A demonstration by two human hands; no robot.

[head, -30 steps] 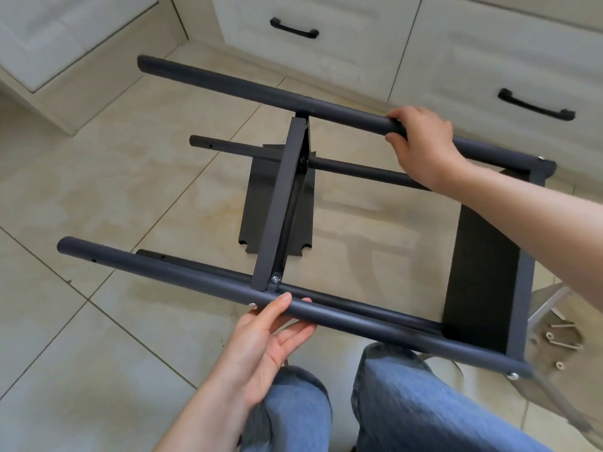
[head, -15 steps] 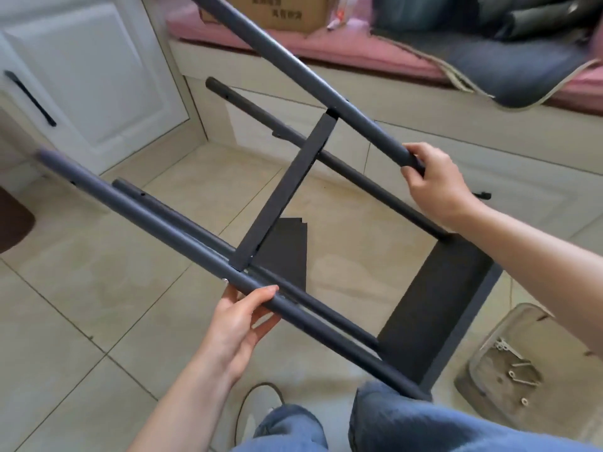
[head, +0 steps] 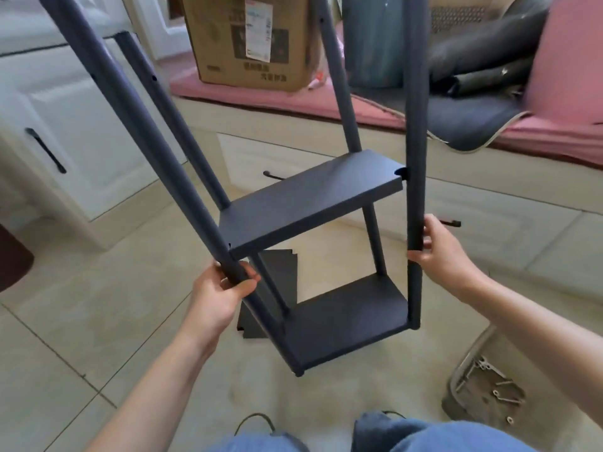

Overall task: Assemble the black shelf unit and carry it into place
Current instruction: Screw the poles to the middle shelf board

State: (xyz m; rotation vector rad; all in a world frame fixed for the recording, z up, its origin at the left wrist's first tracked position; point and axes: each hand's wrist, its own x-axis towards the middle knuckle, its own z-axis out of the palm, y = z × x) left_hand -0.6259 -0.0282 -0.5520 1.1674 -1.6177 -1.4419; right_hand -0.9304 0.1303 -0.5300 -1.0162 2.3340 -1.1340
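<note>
Black metal shelf unit stands upright in the middle of the frame, over the tile floor. A cardboard box sits at the top. The left hand is wrapped around the near left pole. The right hand pinches the near right pole. Loose screws lie in a tray at lower right.

Single head-worn wide-angle view, facing forward and down, close above the tiled floor
</note>
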